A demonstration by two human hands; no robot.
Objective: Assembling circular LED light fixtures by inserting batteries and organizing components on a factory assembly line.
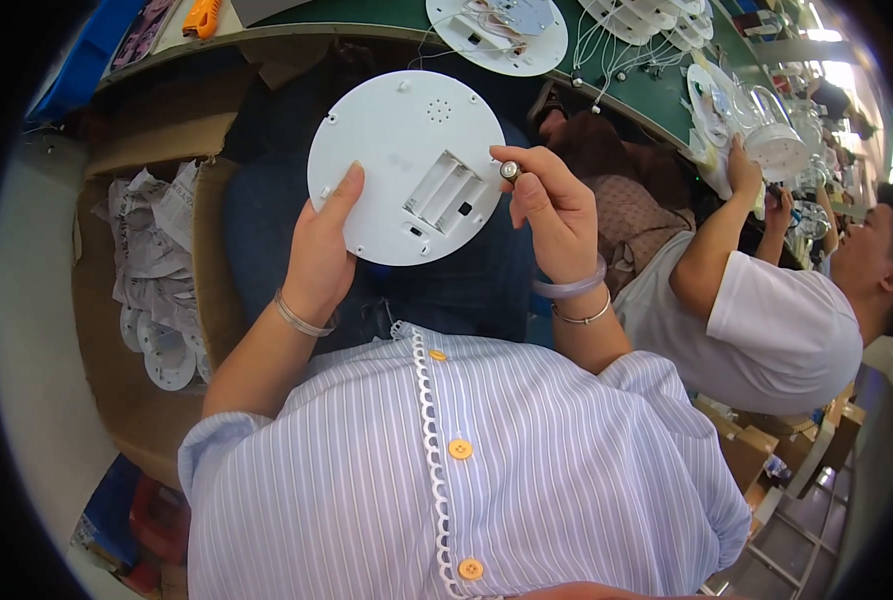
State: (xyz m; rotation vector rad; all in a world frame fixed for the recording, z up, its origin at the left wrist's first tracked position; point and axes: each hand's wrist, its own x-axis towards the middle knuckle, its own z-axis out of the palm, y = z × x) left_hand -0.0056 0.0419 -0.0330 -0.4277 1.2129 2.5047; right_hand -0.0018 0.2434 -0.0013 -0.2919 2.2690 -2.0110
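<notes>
Disc (381, 130) looks light, stiff, best rim-held. Left hand (323, 232) grasps its left edge; right hand (558, 208) pinches a battery (509, 171) beside it.

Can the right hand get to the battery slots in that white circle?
Probably yes. The right hand, pinching a battery, is beside the white disc; nothing covers the open battery slots, and the left hand holds the opposite side.

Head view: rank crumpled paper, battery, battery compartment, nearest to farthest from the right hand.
1. Battery: in the right hand.
2. Battery compartment: leftward, in the white disc.
3. Crumpled paper: far left, in the cardboard box.
</notes>
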